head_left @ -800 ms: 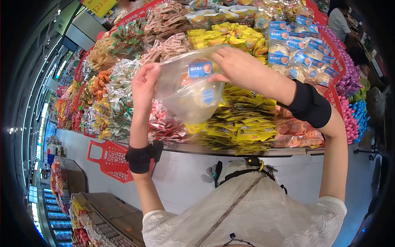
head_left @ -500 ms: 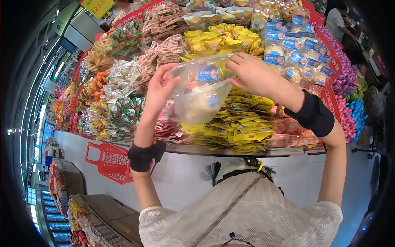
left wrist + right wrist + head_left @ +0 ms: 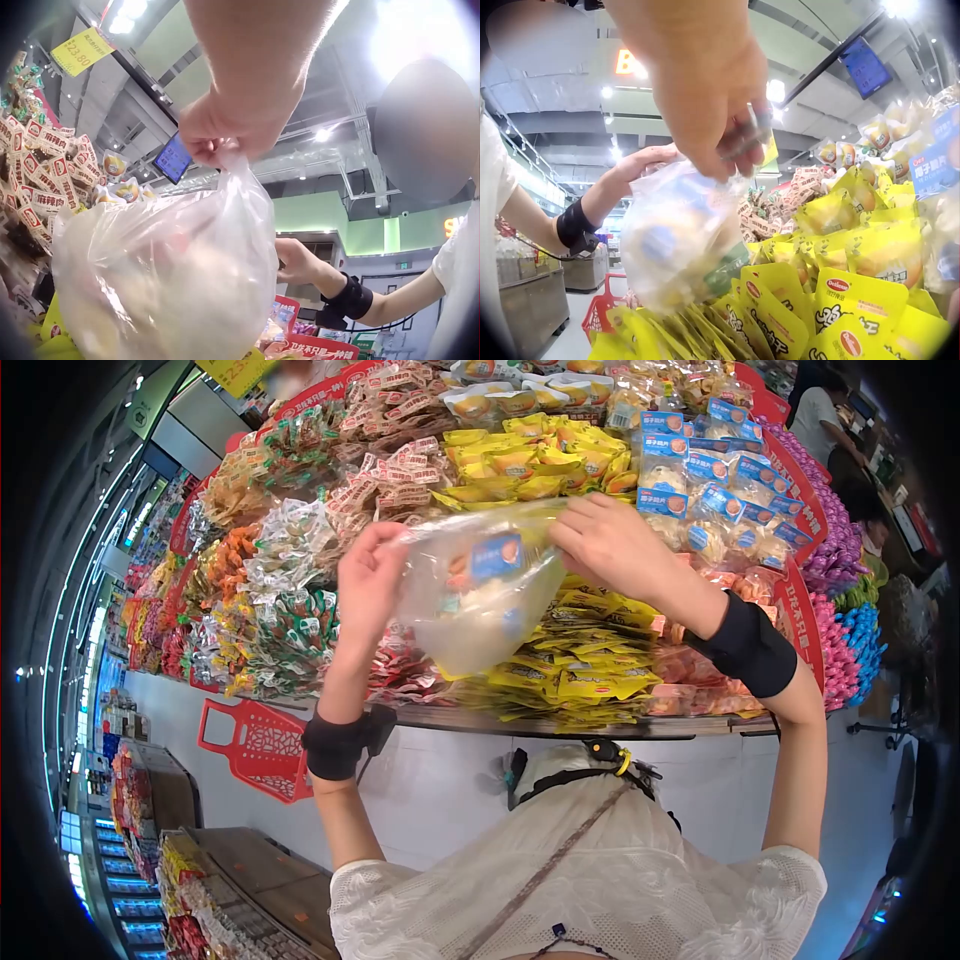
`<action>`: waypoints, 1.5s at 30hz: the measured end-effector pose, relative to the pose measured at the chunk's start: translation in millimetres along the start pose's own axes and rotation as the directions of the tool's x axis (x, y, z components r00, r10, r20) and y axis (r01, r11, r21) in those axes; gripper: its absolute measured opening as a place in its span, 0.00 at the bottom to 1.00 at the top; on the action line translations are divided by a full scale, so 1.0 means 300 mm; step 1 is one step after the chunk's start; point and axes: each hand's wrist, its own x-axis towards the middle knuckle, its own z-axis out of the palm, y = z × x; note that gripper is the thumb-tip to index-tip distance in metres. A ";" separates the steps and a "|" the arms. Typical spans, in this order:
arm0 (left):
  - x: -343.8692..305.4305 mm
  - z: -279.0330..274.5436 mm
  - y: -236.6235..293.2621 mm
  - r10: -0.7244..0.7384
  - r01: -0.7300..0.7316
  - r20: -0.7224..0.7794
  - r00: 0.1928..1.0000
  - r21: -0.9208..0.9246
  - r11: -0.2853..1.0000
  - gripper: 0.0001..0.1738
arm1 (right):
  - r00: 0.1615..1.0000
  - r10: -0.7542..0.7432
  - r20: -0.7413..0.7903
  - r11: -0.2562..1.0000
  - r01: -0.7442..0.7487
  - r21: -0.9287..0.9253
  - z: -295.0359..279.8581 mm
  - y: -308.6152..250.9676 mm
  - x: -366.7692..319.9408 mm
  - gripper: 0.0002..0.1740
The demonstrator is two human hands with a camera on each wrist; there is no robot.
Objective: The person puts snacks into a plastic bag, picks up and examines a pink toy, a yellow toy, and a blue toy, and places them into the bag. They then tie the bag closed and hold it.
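A thin clear plastic bag point(image 3: 470, 640) hangs between both hands over the snack display. Inside it lies a packet with a blue label point(image 3: 497, 555), along with other packets blurred by the film. My left hand point(image 3: 370, 575) pinches the bag's left upper edge; the left wrist view shows the film gathered at its fingertips. At the opposite upper corner, my right hand point(image 3: 615, 545) grips the edge with fingers curled and drawn together. Yellow snack packets point(image 3: 590, 660) are directly below and behind the bag. In the right wrist view, the bag point(image 3: 675, 232) hangs close over those packets.
More blue-labelled packets point(image 3: 715, 500) sit right of the right hand. White-and-red wrapped snacks point(image 3: 395, 480) are piled behind the left hand. A red basket point(image 3: 265, 750) stands on the floor at left, and a person point(image 3: 820, 420) is at the far right.
My left hand moved right, then back left a little. My right hand shifted right and its fingers drew closer together on the bag's edge. The bag's upper edge is now stretched between the hands.
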 end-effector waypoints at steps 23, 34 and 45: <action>-0.016 0.092 0.100 -0.223 0.314 0.327 0.918 -0.262 0.912 0.22 | 0.927 0.188 -0.325 0.970 -0.122 0.211 -0.116 0.113 -0.044 0.04; -0.010 0.195 0.103 -0.265 0.339 0.211 0.941 -0.597 0.727 0.21 | 0.577 0.807 -0.125 0.587 -0.762 0.272 -0.285 0.236 -0.600 0.06; -0.017 0.201 0.121 0.194 0.483 0.612 0.767 -0.749 0.454 0.23 | 0.844 0.534 0.053 0.796 -0.523 0.305 -0.104 -0.107 -0.376 0.38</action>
